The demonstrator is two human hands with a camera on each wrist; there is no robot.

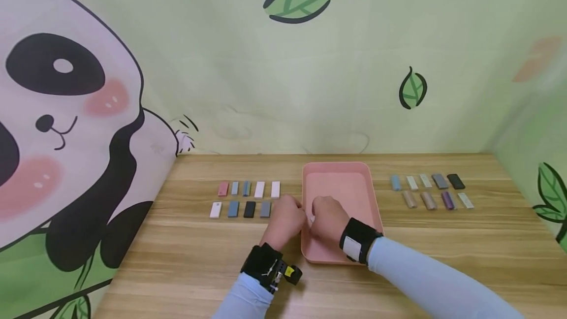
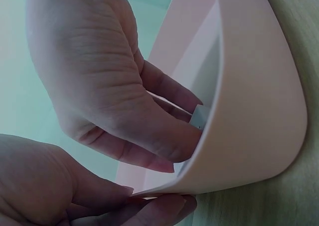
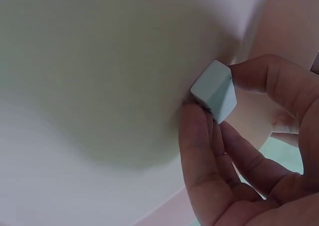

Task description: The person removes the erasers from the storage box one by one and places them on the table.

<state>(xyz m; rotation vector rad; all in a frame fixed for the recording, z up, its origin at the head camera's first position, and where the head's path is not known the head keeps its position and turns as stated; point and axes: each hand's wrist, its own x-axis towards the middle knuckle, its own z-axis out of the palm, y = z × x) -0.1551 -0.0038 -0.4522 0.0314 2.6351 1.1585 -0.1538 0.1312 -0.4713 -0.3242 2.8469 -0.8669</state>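
Observation:
A pink rectangular tray [image 1: 338, 181] lies on the wooden table. My left hand [image 1: 287, 216] is at its left side; in the left wrist view, thumb and fingers of that left hand [image 2: 94, 186] pinch the tray's rim [image 2: 217, 86]. My right hand [image 1: 330, 218] reaches over the left part of the tray. Between its thumb and fingertips it pinches a small white block [image 3: 214, 90], held close to the tray wall inside. The left wrist view shows only one end of the white block [image 2: 200, 116]; in the head view the hand mostly hides it.
Left of the tray, two rows of small blocks include a pink one [image 1: 223, 189], a black one [image 1: 249, 209] and several white or blue ones. On the right, two more rows include a purple block [image 1: 448, 201] and a black block [image 1: 456, 181]. A printed backdrop [image 1: 230, 63] stands behind the table.

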